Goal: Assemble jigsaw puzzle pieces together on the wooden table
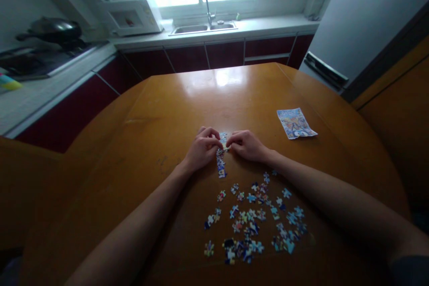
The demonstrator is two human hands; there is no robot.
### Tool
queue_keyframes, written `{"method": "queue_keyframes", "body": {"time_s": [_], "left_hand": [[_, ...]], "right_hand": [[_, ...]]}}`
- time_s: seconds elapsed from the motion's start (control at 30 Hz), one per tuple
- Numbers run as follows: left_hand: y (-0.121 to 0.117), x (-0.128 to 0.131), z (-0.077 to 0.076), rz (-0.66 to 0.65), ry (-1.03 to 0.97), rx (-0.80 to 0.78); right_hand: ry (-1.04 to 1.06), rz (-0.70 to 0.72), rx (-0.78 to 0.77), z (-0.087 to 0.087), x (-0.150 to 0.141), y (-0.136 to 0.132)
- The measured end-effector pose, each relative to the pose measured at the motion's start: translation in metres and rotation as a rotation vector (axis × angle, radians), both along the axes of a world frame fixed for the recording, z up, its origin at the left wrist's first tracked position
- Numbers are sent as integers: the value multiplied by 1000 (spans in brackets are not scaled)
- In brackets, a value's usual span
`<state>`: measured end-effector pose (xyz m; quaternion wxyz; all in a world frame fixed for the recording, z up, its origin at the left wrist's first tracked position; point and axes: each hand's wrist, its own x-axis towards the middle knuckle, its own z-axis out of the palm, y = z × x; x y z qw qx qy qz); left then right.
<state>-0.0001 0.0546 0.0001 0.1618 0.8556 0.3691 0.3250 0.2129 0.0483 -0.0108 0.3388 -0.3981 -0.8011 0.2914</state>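
A narrow strip of joined jigsaw puzzle pieces (220,164) lies on the wooden table, running away from me. My left hand (205,146) rests at its left side, thumb and index finger bent together at the strip's edge. From the right, my right hand (246,145) pinches at the same spot, its fingertips on a small puzzle piece (227,148) at the strip's right edge. The fingers partly cover that part of the strip. Many loose puzzle pieces (251,216) are scattered nearer to me, between my forearms.
A creased printed picture sheet (296,123) lies on the table (161,111) to the right. Beyond the table are a counter with a sink (191,29), a microwave (132,15) and a pan (55,29) on the stove. A fridge (365,18) stands at the right.
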Motion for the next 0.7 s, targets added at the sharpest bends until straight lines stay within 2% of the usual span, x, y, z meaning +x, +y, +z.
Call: {"method": "queue_keyframes", "body": {"time_s": [0.13, 0.27, 0.57, 0.7], "left_hand": [[0, 0, 0, -3, 23, -15], [0, 1, -1, -4, 38, -14], [0, 0, -2, 1, 32, -19], [0, 1, -2, 2, 37, -33]], "right_hand": [[-140, 12, 50, 4, 0, -2], [-164, 9, 65, 4, 0, -1], [-135, -8, 52, 2, -1, -2], [44, 0, -22, 0, 0, 1]]}}
